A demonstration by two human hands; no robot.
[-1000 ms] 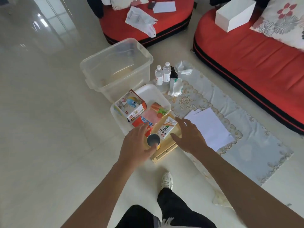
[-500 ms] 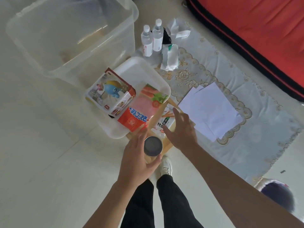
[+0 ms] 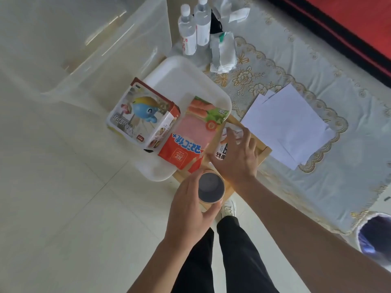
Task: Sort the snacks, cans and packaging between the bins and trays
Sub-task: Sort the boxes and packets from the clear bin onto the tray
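My left hand (image 3: 190,206) grips a can (image 3: 210,188) with a dark top, fingers and thumb curled round its sides, at the near end of a wooden tray (image 3: 264,152). My right hand (image 3: 238,155) lies over a small white snack pack (image 3: 222,151) in that tray, fingers spread on it. Left of it stands a white plastic tray (image 3: 182,79) holding a box with a blue cartoon figure (image 3: 141,115) and a red and pink snack bag (image 3: 190,138). A large clear bin (image 3: 84,45) stands behind.
Two small clear bottles (image 3: 194,28) and a tissue pack (image 3: 223,52) stand past the white tray. White paper sheets (image 3: 285,125) lie on a lace mat (image 3: 338,144) to the right. A red sofa edge (image 3: 349,24) runs top right. A lined waste basket (image 3: 374,235) sits at the right edge.
The camera has dipped down and closer. My left hand has closed round the can. My right hand has come down onto the white snack pack in the wooden tray.
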